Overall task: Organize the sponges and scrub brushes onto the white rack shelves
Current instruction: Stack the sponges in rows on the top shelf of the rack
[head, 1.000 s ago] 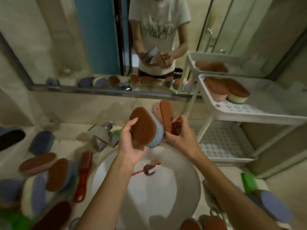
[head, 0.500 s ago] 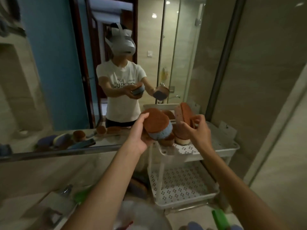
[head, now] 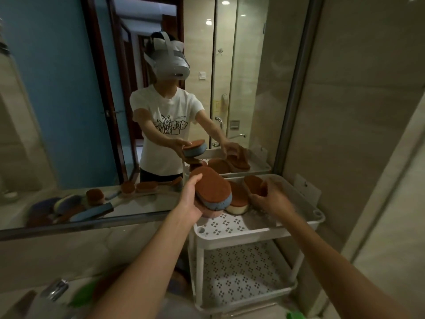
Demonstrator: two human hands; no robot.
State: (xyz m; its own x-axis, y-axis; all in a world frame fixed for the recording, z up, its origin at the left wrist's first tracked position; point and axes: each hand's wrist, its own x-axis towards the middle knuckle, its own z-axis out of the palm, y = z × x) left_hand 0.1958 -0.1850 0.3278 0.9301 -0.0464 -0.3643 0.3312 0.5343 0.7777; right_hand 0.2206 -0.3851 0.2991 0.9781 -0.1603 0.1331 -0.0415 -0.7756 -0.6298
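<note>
My left hand [head: 192, 199] grips a blue sponge with a brown scrub face [head: 212, 188], held over the left end of the white rack's top shelf [head: 232, 226]. My right hand [head: 268, 196] is down in that shelf, closed on a brown-topped sponge [head: 254, 184] at its back. Another sponge with a brown top and cream base [head: 239, 201] lies on the shelf between my hands. A pink sponge [head: 212, 213] peeks out under my left hand. The lower shelf [head: 241, 270] holds nothing that I can see.
A wall mirror [head: 92, 111] directly behind the rack reflects a person and the sponges on the counter. A tiled wall [head: 356, 134] closes in the rack's right side. A chrome tap [head: 55, 290] and something green [head: 85, 293] sit blurred at the lower left.
My view rose from the sink to the rack. Both hands carried their sponges right and forward; the right hand has dropped into the top shelf with its sponge.
</note>
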